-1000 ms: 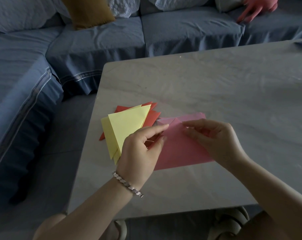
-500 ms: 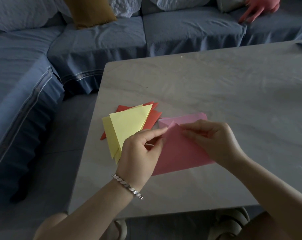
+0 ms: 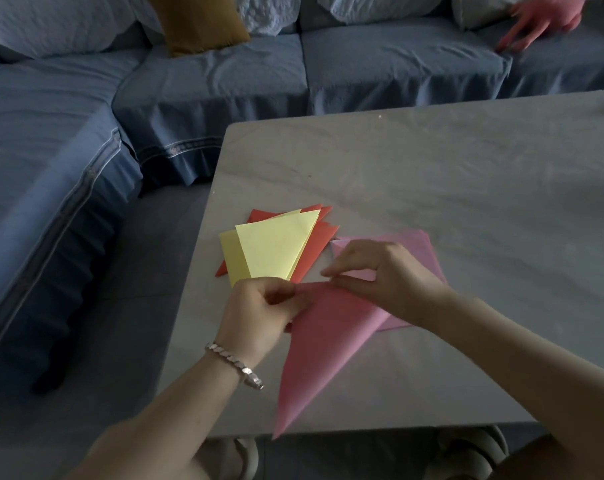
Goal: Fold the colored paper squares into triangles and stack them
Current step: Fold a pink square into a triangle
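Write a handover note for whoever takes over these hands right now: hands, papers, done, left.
Left hand: pinches a corner of the pink sheet.
Right hand: pinches the same sheet's upper edge.
Pink sheet: mid-fold, partly lifted, tip at the near edge of the table. Lighter pink paper lies under the right hand; same sheet or more, cannot tell.
Done: yellow triangles stacked on orange triangles, left of the pink.
Left: crease the pink triangle, add it to the stack.
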### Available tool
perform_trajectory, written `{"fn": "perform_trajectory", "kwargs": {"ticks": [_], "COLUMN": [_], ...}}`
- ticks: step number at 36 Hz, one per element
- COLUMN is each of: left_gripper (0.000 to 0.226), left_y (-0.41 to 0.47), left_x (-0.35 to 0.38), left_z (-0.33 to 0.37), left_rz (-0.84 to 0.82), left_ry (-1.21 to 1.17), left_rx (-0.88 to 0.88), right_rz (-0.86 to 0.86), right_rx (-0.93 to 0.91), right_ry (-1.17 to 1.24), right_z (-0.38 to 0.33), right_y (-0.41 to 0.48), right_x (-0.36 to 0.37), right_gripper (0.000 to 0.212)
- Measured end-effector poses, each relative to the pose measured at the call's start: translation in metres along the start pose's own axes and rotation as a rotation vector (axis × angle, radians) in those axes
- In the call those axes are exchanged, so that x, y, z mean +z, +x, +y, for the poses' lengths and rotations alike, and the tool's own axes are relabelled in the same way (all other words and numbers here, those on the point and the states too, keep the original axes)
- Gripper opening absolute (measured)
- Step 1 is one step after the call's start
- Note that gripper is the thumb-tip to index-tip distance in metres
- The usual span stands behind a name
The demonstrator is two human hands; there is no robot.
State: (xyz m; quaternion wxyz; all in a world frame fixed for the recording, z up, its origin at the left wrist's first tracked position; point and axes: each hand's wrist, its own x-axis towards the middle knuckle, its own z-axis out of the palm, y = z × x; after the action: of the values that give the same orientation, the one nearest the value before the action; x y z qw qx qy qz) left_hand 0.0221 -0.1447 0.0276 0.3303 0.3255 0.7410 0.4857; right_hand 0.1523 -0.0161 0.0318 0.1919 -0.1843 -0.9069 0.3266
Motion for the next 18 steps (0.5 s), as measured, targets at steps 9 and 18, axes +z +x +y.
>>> {"fn": "perform_trajectory", "kwargs": {"ticks": [9, 18], "left_gripper": [0.018, 0.025], "left_y": [0.032, 0.037], "left_x": [-0.026, -0.021], "left_z": [-0.073, -0.102], "left_rz": [0.439, 0.526], "left_ry": [-0.311, -0.025], "left_rx": [-0.398, -0.303], "right_rz": [0.015, -0.297], "right_rx": [-0.116, -0.203], "right_ry": [-0.347, -0.572], "right_z": [0.019, 0.019], "right_y": [-0.018, -0.022], "right_x": [0.068, 0.108], "right_gripper": [0.047, 0.066]}}
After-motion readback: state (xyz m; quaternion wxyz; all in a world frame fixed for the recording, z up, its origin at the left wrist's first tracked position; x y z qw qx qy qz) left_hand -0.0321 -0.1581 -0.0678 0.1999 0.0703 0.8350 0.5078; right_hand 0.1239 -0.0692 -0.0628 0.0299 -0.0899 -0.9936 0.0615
